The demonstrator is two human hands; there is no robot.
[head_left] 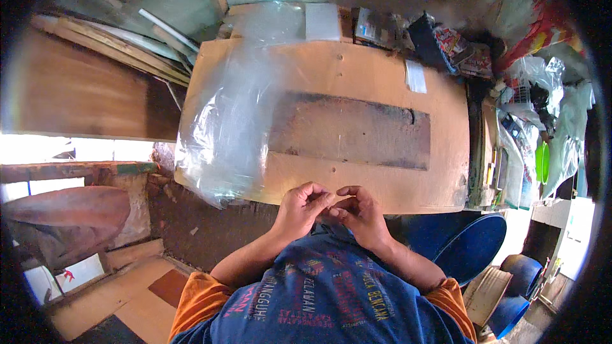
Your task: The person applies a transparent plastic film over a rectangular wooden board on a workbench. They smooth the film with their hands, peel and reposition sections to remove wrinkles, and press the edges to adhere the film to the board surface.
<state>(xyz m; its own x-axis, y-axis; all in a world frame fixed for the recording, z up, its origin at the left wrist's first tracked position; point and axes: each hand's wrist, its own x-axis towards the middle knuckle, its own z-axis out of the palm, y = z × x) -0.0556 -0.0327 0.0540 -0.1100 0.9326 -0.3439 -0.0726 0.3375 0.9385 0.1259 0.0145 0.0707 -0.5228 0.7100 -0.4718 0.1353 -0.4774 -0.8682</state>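
Observation:
My left hand and my right hand meet in front of my chest, at the near edge of the wooden table. Fingers of both are pinched together, the fingertips almost touching. Whatever lies between them is too small to make out. On the table, beyond my left hand, a wide sheet of clear plastic runs from the near edge toward the back. Beside it a dark, worn rectangular board is on the tabletop.
A small white paper and a white sheet lie toward the back. Packages crowd the far right corner. Plastic bags hang at right. A blue barrel stands by my right elbow; planks lean at left.

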